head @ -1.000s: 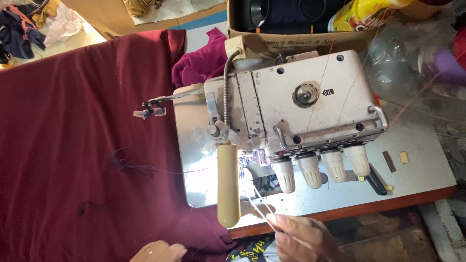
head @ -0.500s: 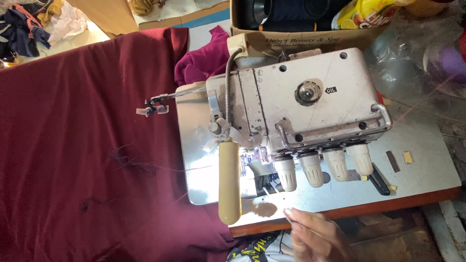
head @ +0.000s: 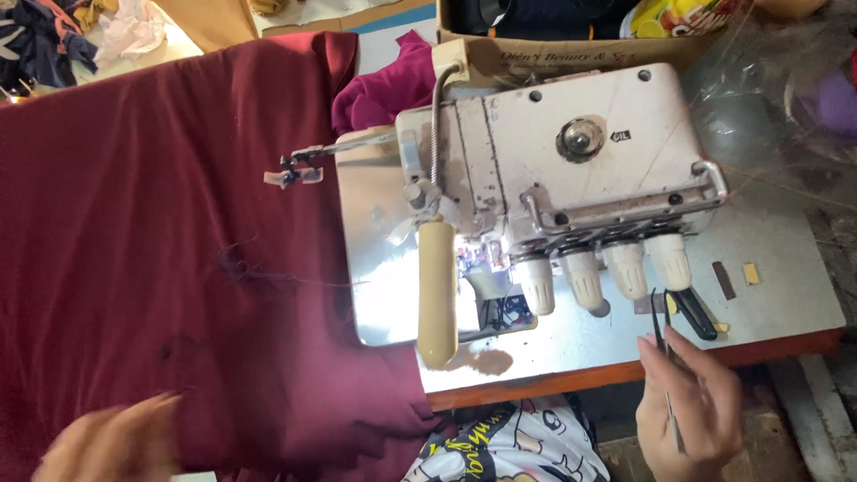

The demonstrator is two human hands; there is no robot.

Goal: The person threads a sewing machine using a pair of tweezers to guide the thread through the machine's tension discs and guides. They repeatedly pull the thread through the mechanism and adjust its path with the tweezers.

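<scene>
Maroon fabric (head: 134, 223) fills the left of the frame; the blurred left hand (head: 112, 442), lower left, rests on it, its grip indistinct. The right hand (head: 692, 406), lower right, pinches tweezers (head: 662, 335) beside one overlock machine (head: 571, 165) with four tension knobs (head: 603, 272). The points could snag loose thread or slip.

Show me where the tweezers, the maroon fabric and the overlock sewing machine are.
tweezers (head: 659, 323), head view, on the upper part of the thin dark prongs.
maroon fabric (head: 134, 223), head view, on its flat middle.
overlock sewing machine (head: 571, 170), head view, on its cream top cover.
</scene>
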